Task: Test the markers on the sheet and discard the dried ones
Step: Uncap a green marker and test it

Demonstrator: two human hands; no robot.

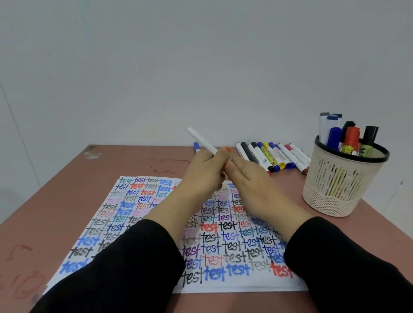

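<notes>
Left hand (204, 167): fingers wrap white marker (202, 140).
Right hand (251, 179): at orange cap (227, 149); cannot tell its grip.
Risk: cap may jerk free, nib smearing sheet (143, 200).

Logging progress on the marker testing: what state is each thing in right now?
white marker: gripped by left hand, tilted, orange end by right hand
sheet: flat, filled with "test" words
row of markers: lying capped
basket: upright, holding markers

Long black sleeves (124, 269)
</notes>
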